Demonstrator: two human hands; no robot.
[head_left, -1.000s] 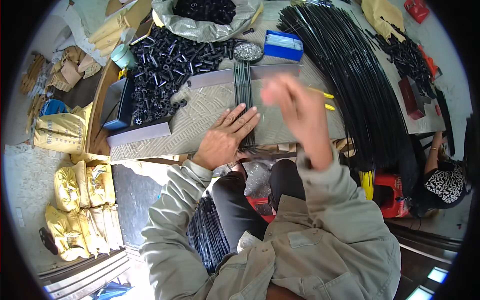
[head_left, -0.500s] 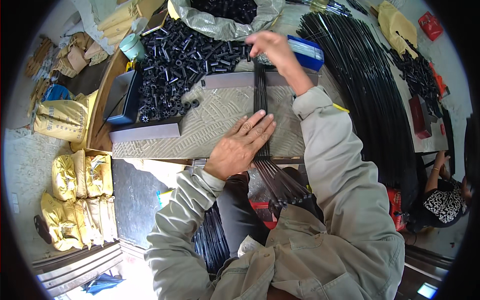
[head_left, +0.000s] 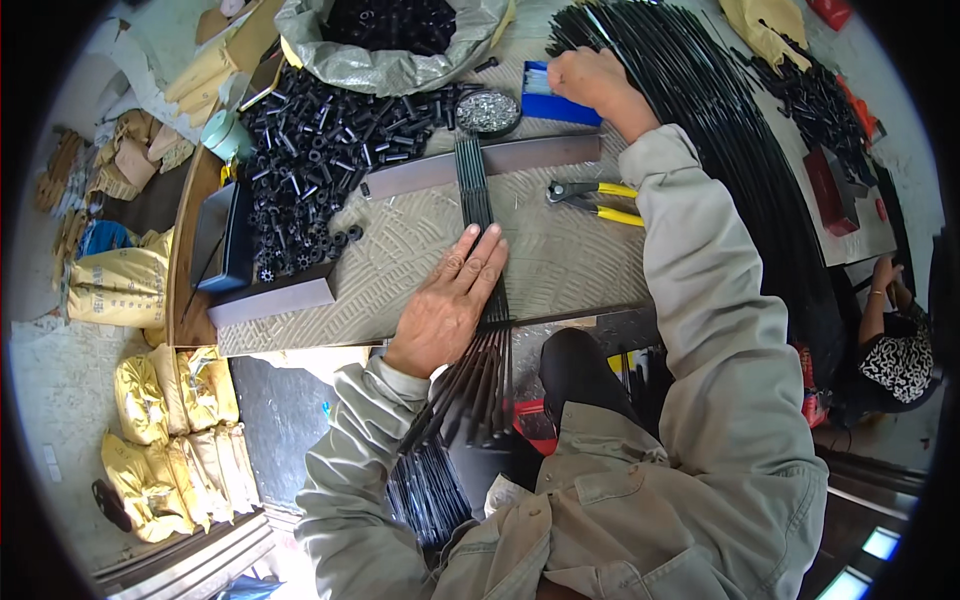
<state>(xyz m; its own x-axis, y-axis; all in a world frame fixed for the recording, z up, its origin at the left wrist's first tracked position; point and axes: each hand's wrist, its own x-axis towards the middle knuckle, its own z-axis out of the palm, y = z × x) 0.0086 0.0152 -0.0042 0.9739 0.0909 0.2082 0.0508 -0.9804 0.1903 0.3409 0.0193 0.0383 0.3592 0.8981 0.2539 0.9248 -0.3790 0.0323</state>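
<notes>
One flat row of slim black rods [head_left: 474,190] on the grey pattern-embossed bench [head_left: 560,260], beneath the left hand [head_left: 440,310], fingers [head_left: 484,265] outstretched; right hand [head_left: 598,84] at the blue rectangular box [head_left: 560,108], grip indiscernible. Apparent step: steadying while fetching; next move calls for keeping rods aligned.

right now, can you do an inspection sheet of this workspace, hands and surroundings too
surface: table, textured beige top
job's things: rods bundled across a grey bar, near ends overhanging the edge; blue box beyond the bar
clutter: black parts heaped left; pliers lying right of the rods
hands: left hand flat on the rods; right hand at the blue box, grip unclear
cables: nothing seen near the hands
surroundings: yellow sacks stacked at left; another person at right
</notes>
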